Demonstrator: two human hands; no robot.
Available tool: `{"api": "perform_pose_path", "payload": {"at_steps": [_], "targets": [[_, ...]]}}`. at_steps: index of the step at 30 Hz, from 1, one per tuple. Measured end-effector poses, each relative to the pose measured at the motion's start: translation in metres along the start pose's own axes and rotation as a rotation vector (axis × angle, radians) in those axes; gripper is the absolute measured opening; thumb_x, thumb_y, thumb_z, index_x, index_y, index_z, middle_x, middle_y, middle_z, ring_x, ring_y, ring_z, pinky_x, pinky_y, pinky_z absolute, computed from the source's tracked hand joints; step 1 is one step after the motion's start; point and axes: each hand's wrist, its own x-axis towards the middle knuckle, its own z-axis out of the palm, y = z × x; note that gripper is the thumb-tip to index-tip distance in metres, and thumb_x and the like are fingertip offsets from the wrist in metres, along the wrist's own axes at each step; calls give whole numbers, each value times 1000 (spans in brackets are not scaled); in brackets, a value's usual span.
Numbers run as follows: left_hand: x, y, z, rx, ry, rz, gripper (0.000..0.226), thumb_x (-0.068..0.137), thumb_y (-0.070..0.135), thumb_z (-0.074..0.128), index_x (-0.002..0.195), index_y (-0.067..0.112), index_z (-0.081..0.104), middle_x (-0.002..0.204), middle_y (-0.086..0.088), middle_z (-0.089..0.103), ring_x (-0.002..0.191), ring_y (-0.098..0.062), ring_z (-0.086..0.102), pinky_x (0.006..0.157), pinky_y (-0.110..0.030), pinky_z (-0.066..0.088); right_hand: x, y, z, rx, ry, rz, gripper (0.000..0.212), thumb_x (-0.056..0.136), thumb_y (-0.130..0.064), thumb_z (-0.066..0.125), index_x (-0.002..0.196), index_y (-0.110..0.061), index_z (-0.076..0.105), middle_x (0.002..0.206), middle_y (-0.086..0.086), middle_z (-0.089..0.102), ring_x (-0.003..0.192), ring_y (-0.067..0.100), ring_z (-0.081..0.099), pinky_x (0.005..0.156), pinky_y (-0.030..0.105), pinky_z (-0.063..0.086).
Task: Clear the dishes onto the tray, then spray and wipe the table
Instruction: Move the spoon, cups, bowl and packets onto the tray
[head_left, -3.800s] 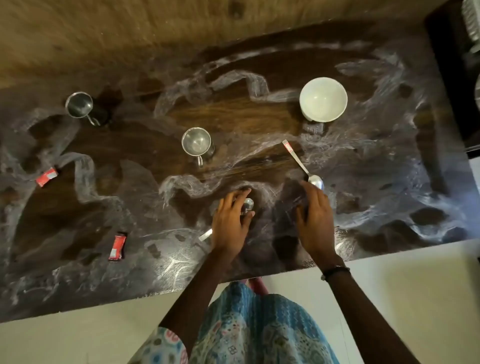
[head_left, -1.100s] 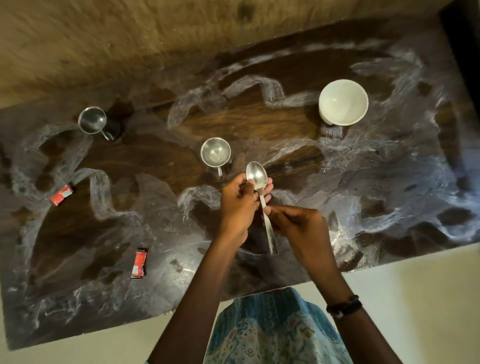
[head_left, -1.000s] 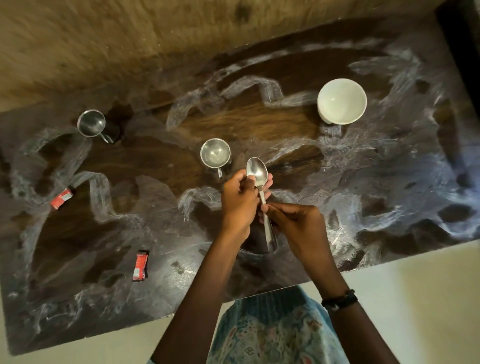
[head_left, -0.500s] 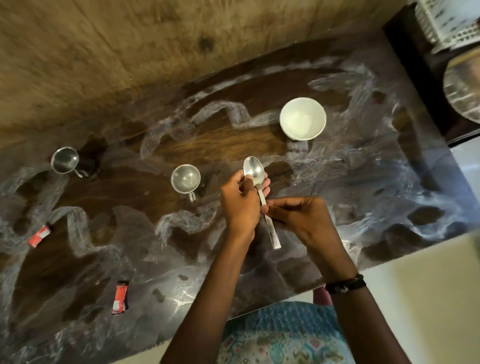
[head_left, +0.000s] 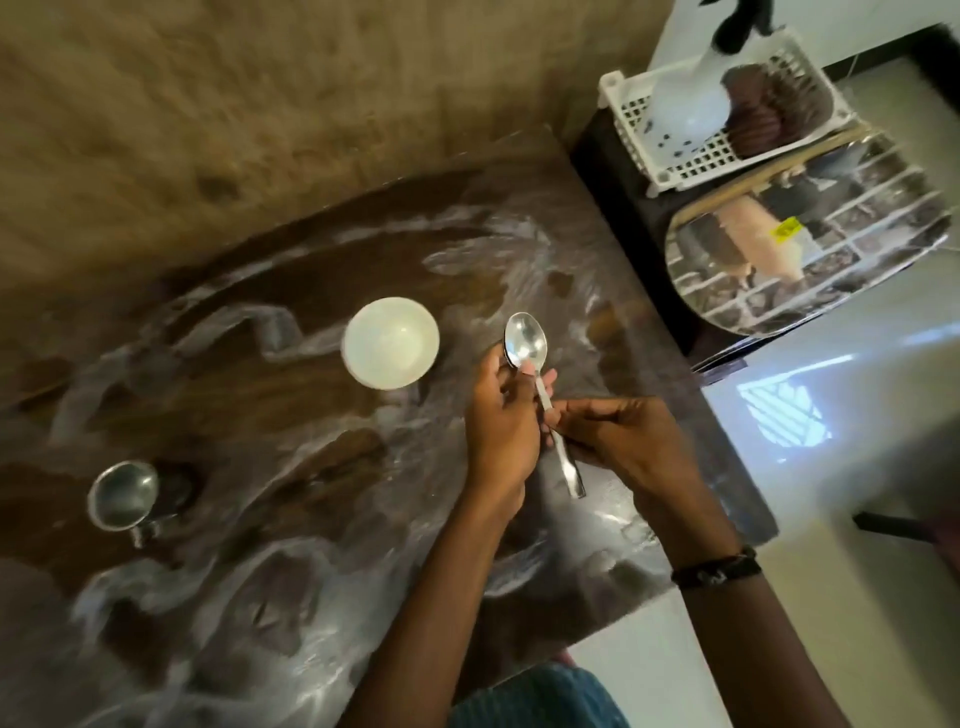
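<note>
Both hands are raised together — left (head_left: 501, 415) and right (head_left: 623, 441) fingers pinched closed.

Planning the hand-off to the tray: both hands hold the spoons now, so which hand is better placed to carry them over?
Probably the right hand. The shiny tray lies off the table's right end, on its side. The left hand grips the spoons near the bowls.

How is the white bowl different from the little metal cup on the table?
The white bowl is matte white and handleless; the metal cup is shiny steel with a small handle. The bowl is wider than the cup and sits farther back and to the right. Both stand upright, look empty, and rest on the table untouched.
</note>
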Motion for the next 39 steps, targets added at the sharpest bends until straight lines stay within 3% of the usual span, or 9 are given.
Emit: {"api": "perform_pose_path", "payload": {"at_steps": [5,8,12,16,21,24,31,36,39], "targets": [[14,-15,88,26,-174,-36,37,96,0,46,130,16,46,132,-6,56,120,-15,56,102,-28,45,50,-27,-100,-163,86,-108,15,82,4,66,82,-8,76,66,6,71,69,19,62,78,42,56],[24,-23,129,47,-290,-66,42,97,0,44,137,14,41,137,-1,49,127,-14,49,109,-33,39,87,-43,-161,-237,147,-128,21,83,7,64,76,-11,74,56,-3,69,56,9,63,67,30,57],[44,-31,167,110,-215,-108,43,98,2,44,139,12,39,145,-3,42,133,-15,41,106,-26,38,135,-56,-216,-244,179,-101,20,80,4,68,100,7,67,55,-7,68,48,1,61,67,24,58],[70,-37,191,106,-100,-241,49,97,6,46,143,10,31,147,-8,39,132,-20,42,103,-27,38,168,-54,-231,-202,122,18,28,81,6,67,109,12,62,46,-9,63,44,1,61,47,12,51],[90,-33,206,28,-47,-349,37,95,0,49,131,6,44,96,-1,61,77,-6,56,64,-14,46,190,-46,-234,-150,61,57,6,82,7,65,83,2,63,49,-7,65,48,2,63,49,16,52],[99,-30,203,-17,-6,-328,36,93,-4,49,128,6,45,87,3,58,77,-5,57,69,-16,50,201,-39,-234,-123,65,36,9,78,4,71,86,2,66,59,-2,69,57,9,68,63,27,58],[114,-27,191,17,21,-298,34,93,2,53,128,6,50,90,4,64,77,-4,62,75,-20,55,210,-38,-204,-126,93,-60,14,79,-4,73,92,0,71,72,3,70,65,11,67,61,17,57],[114,-28,188,2,4,-294,38,94,1,51,132,5,47,101,0,63,81,-5,61,80,-23,54,208,-32,-192,-199,185,-124,14,79,-13,75,91,-6,74,87,16,72,84,30,70,79,38,58],[115,-26,184,24,1,-279,37,94,0,50,131,5,48,115,-6,62,94,-11,62,84,-25,54,206,-34,-193,-324,219,-170,15,81,-16,74,94,-8,74,86,12,73,75,22,68,75,33,58]]}}
